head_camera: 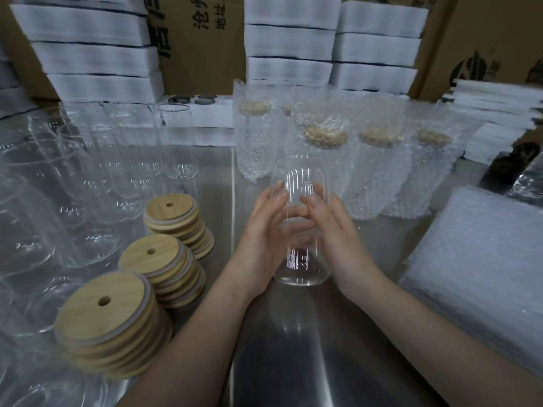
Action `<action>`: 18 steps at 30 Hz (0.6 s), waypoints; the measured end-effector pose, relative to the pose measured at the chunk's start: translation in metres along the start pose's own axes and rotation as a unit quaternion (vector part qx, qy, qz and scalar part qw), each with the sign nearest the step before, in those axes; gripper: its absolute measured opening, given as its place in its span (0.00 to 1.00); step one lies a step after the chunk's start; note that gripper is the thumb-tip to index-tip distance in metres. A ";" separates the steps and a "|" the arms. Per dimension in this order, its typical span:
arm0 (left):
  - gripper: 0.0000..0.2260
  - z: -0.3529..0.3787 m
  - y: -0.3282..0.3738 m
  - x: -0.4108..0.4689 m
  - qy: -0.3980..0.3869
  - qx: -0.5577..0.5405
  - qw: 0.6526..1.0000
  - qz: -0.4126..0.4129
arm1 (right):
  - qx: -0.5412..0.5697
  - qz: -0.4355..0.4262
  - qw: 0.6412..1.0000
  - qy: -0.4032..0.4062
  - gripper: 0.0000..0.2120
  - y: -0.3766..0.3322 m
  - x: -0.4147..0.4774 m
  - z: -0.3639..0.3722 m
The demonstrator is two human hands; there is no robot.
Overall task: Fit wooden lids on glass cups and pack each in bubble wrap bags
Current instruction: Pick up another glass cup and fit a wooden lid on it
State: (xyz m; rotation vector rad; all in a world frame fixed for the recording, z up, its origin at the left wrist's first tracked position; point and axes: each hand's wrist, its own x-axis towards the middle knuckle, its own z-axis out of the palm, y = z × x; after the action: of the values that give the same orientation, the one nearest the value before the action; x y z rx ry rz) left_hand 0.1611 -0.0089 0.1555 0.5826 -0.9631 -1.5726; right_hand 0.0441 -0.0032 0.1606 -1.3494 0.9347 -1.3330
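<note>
On the steel bench (293, 348), right of the wooden lids (158, 254), left grip (261, 233) and right grip (332, 227) both clasp one glass cup (299, 177).

Clear cup (300, 174), prob. upright, lids (150, 254) stacked L

Left hand (260, 230) and right hand (333, 227) bare; both forearms bare.

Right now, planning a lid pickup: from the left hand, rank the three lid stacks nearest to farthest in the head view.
1. Rear lid stack, just left of the left hand, which holds the glass cup.
2. Middle lid stack, left and closer to the person.
3. Front lid stack, farthest left, closest to the person.
</note>
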 end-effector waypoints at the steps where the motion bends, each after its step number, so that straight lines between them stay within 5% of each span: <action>1: 0.29 -0.001 -0.001 0.001 0.009 0.017 1.000 0.011 | 0.008 -0.001 1.000 0.003 0.35 0.000 -0.001 0.001; 6: 0.27 -0.001 -0.009 0.002 0.013 0.085 0.995 0.049 | 0.017 0.004 1.000 0.021 0.33 -0.001 -0.004 0.001; 11: 0.50 0.002 -0.010 -0.003 0.018 0.147 0.987 0.059 | -0.002 -0.012 0.998 0.055 0.31 -0.004 -0.007 0.004; 18: 0.37 0.005 -0.011 -0.002 -0.012 0.052 0.998 0.046 | -0.029 -0.010 0.998 0.055 0.30 -0.004 -0.004 0.003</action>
State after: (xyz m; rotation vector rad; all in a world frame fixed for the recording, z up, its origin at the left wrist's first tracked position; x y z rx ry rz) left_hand 0.1520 -0.0051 0.1490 0.5852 -1.0803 -1.4574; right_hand 0.0462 0.0024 0.1639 -1.3426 1.0435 -1.4179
